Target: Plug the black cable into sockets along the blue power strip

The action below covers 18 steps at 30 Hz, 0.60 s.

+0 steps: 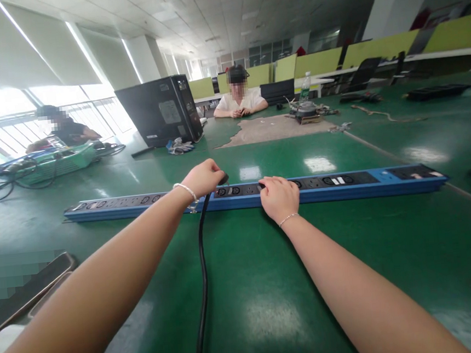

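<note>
A long blue power strip with black sockets lies across the green table. Just above its middle, my left hand is closed around a black plug, largely covered by the fingers. A thick black cable runs from beneath that hand down to the bottom of the view. My right hand rests on the strip to the right, its fingers curled over the top and back edge, gripping it.
A black computer case stands at the back left, with gloves beside it. Further left is a green basket of cables. Two people sit beyond. A bottle and a metal part are at the back right.
</note>
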### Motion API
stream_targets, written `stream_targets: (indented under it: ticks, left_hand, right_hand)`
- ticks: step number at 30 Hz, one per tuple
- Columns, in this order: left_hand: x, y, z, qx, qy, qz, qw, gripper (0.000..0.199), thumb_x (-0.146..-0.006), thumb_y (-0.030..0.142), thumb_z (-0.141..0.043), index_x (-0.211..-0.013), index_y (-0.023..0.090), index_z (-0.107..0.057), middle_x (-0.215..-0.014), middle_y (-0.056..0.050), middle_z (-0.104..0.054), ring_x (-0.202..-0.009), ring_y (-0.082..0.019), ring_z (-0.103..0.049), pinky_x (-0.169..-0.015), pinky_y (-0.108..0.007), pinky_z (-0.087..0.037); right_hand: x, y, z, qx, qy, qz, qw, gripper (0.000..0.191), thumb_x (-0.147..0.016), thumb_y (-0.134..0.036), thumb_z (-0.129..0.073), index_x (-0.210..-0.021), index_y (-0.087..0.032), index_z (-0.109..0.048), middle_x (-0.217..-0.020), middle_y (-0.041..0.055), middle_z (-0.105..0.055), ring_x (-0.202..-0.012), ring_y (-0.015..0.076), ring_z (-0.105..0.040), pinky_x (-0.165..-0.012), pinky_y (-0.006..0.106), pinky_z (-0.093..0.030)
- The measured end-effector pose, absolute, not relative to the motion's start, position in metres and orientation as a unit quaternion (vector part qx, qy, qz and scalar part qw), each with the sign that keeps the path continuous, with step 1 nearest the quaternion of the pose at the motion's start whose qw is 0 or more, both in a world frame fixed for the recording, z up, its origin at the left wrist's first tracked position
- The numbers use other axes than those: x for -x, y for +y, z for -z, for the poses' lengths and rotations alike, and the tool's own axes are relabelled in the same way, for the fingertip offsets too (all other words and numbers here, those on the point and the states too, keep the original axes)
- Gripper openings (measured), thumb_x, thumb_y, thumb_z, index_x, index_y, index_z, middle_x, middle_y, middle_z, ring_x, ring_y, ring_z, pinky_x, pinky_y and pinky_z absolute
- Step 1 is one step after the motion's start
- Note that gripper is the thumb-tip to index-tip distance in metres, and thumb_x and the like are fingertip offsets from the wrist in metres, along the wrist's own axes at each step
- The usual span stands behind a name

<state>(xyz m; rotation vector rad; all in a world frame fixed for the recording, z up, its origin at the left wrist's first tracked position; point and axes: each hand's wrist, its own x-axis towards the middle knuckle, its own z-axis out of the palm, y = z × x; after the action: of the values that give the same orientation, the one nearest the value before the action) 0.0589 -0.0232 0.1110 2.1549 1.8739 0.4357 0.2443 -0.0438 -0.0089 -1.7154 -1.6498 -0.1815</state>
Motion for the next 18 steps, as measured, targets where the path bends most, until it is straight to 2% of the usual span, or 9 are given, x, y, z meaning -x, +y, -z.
stream_targets:
  ticks: [5,9,18]
  left_hand:
    - [-0.086,-0.014,-0.087,-0.762,0.609,-0.113,0.186,0.016,-0.076,0.032,-0.05,-0.079,0.019,-0.058,-0.054,0.002,-0.061,-0.055,-0.014,-0.056,-0.055,-0.024,-0.04]
    - [-0.098,-0.011,-0.081,-0.767,0.604,-0.1,0.19,0.016,-0.075,0.032,-0.049,-0.079,0.019,-0.058,-0.054,0.001,-0.062,-0.056,-0.015,-0.057,-0.054,-0.024,-0.04]
    - [-0.116,-0.003,-0.08,-0.778,0.6,-0.105,0.156,0.022,-0.075,0.028,-0.049,-0.086,0.016,-0.063,-0.065,-0.004,-0.068,-0.068,-0.019,-0.064,-0.068,-0.027,-0.046]
  right_hand:
    - [-0.245,-0.043,0.009,0.666,-0.643,0.072,0.371,0.033,-0.08,-0.017,-0.041,-0.097,-0.024,-0.069,-0.114,0.0017,-0.067,-0.11,0.0189,-0.053,-0.093,0.038,-0.028]
    - [-0.244,-0.044,0.008,0.668,-0.642,0.072,0.371,0.033,-0.08,-0.017,-0.042,-0.097,-0.025,-0.069,-0.113,0.0015,-0.067,-0.11,0.0187,-0.053,-0.093,0.038,-0.028]
    - [-0.244,-0.044,0.008,0.67,-0.639,0.068,0.371,0.032,-0.08,-0.016,-0.043,-0.097,-0.026,-0.069,-0.113,0.002,-0.067,-0.109,0.0186,-0.053,-0.093,0.038,-0.029]
